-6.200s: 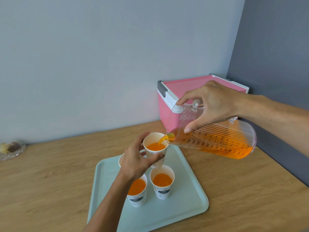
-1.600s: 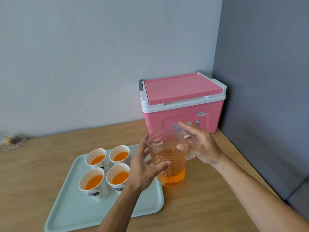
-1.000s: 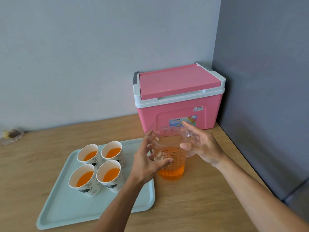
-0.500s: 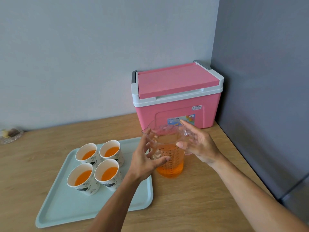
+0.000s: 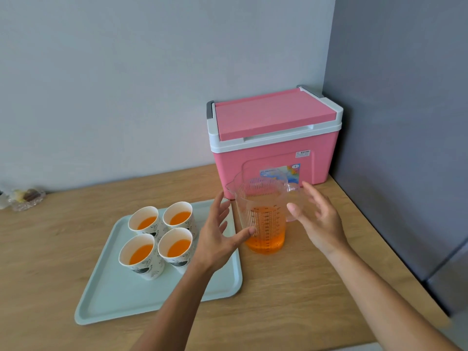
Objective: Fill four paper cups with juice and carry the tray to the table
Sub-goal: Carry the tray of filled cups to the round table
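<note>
With both the left hand (image 5: 215, 239) and right hand (image 5: 317, 219) spread empty beside the jug (image 5: 262, 214), the light tray (image 5: 157, 295), loaded with four tippy filled cups (image 5: 159, 239), was judged best gripped at opposite rims.

tray (image 5: 106, 297): on table (image 5: 291, 300), left of jug
cups (image 5: 162, 239): four in a square block, on the tray's far half
jug (image 5: 263, 219): upright on table, just right of tray, in front of cooler
cooler (image 5: 274, 138): back right corner, against the walls
hands: left hand (image 5: 215, 239) and right hand (image 5: 319, 219) flank the jug
dish (image 5: 24, 198): far left, by the wall
</note>
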